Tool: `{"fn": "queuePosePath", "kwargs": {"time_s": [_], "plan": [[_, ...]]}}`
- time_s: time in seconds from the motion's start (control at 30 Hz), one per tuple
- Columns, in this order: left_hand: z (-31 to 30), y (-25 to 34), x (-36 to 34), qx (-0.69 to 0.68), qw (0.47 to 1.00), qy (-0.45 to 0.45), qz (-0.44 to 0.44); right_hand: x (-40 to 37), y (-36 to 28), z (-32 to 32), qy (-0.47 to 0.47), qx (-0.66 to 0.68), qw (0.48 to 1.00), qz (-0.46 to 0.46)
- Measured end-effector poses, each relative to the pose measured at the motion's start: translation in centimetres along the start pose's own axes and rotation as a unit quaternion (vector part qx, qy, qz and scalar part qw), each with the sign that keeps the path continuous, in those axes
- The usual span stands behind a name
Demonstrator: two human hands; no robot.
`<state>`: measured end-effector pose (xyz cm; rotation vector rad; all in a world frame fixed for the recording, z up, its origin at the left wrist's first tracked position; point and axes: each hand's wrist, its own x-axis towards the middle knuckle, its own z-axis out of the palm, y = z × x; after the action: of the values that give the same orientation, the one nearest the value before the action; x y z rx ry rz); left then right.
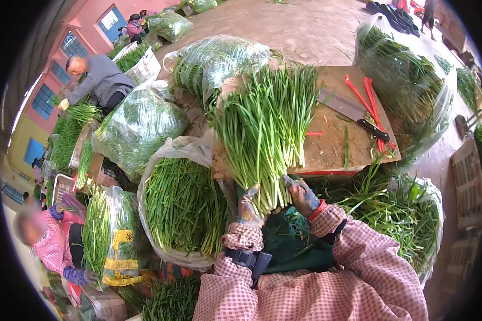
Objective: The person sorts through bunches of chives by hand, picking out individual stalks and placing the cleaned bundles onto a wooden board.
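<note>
A big bunch of garlic chives (pixel 254 131) lies on the wooden board, its pale cut ends pointing toward me over the near edge. My left hand (pixel 249 207), in a stained glove, presses the left side of these ends, fingers closed around them. From the right, my right hand (pixel 302 196), also gloved, grips the same ends with its thumb on top. Some fingers of both hands are hidden under the stems. A second bunch of chives (pixel 300 115) rests against the first on the right. The cleaver (pixel 348 109) lies farther right, with red ties (pixel 370 101) beside its handle.
The wooden board (pixel 329 152) stands before me. An open bag of chives (pixel 182 206) is at my left, loose chives (pixel 396 214) at my right. Large filled bags (pixel 401 91) surround the board. Co-workers sit on the left, one in grey (pixel 104 80), another in a pink top (pixel 56 243).
</note>
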<state>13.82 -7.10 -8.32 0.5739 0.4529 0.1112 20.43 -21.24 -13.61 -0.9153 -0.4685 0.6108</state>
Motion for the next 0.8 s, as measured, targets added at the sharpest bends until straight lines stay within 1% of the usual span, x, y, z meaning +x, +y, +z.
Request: {"fn": "queuePosePath", "kwargs": {"time_s": [0.03, 0.07, 0.1, 0.13, 0.17, 0.2, 0.27, 0.3, 0.33, 0.37, 0.4, 0.47, 0.5, 0.53, 0.57, 0.6, 0.63, 0.67, 0.73, 0.77, 0.8], "plan": [[0.6, -0.3, -0.2, -0.042, 0.999, 0.012, -0.003, -0.2, -1.2, 1.2, 0.055, -0.056, 0.996, 0.041], [0.7, -0.5, -0.1, -0.044, 0.999, 0.013, -0.005, -0.4, -1.7, 1.6, 0.109, -0.111, 0.984, 0.083], [0.7, -0.6, -0.1, -0.068, 0.998, 0.016, -0.008, -0.8, -0.2, 0.7, 0.058, -0.158, 0.985, -0.019], [0.7, -0.7, 0.0, -0.091, 0.996, 0.02, -0.011, -0.8, -0.3, 0.7, 0.058, -0.158, 0.986, -0.017], [-0.4, -1.2, 0.7, -0.113, 0.993, 0.0, -0.044, -0.6, -0.6, 0.7, 0.049, -0.151, 0.987, 0.041], [-1.8, -1.4, 0.9, -0.111, 0.983, -0.118, -0.082, -0.4, -1.2, 0.8, 0.04, -0.143, 0.984, 0.098], [-4.3, -2.3, 2.1, -0.084, 0.954, -0.258, -0.126, 0.2, -2.7, 0.9, 0.025, -0.125, 0.97, 0.209], [-6.7, -3.8, 3.1, -0.084, 0.954, -0.258, -0.128, 0.4, -3.5, 1.1, 0.017, -0.115, 0.958, 0.263], [-9.6, -6.0, 4.2, -0.033, 0.976, -0.207, -0.061, 0.6, -4.1, 1.2, 0.009, -0.105, 0.943, 0.317], [-9.4, -6.3, 4.2, 0.017, 0.988, -0.155, 0.007, 0.5, -4.9, 1.5, 0.009, -0.105, 0.942, 0.318], [-9.4, -6.5, 4.2, 0.015, 0.988, -0.153, 0.006, 0.3, -5.8, 1.8, -0.015, -0.151, 0.951, 0.27], [-2.6, -3.4, 1.4, -0.079, 0.994, -0.007, -0.08, 0.0, -7.1, 1.8, -0.062, -0.24, 0.954, 0.17], [-0.6, -2.0, 0.0, 0.023, 0.998, 0.002, -0.066, 0.1, -7.0, 0.7, -0.039, -0.347, 0.93, 0.113], [0.2, -1.5, -0.4, 0.019, 0.998, 0.002, -0.066, -0.1, -8.6, 0.8, -0.033, -0.339, 0.93, 0.14], [0.8, -1.2, -0.6, -0.058, 0.993, -0.073, -0.067, 0.0, -9.4, 1.6, 0.018, -0.317, 0.942, 0.105], [1.4, -1.0, -0.8, -0.134, 0.977, -0.149, -0.069, 0.2, -10.0, 2.4, 0.071, -0.293, 0.951, 0.07], [2.0, -0.8, -1.0, -0.13, 0.979, -0.148, -0.059, 0.2, -10.6, 2.8, 0.104, -0.414, 0.901, 0.077], [1.6, -1.0, -0.7, -0.13, 0.978, -0.15, -0.062, 0.5, -10.5, 3.5, 0.106, -0.416, 0.9, 0.076], [-0.9, -2.0, 0.3, -0.106, 0.988, -0.089, -0.075, 1.3, -9.9, 5.0, 0.099, -0.549, 0.828, 0.049], [-1.8, -2.1, 0.5, -0.085, 0.992, -0.056, -0.072, 1.5, -8.6, 4.7, 0.079, -0.592, 0.802, -0.012], [-2.4, -2.4, 0.5, -0.086, 0.992, -0.057, -0.072, 1.5, -8.0, 4.5, 0.061, -0.64, 0.765, -0.04]]}}
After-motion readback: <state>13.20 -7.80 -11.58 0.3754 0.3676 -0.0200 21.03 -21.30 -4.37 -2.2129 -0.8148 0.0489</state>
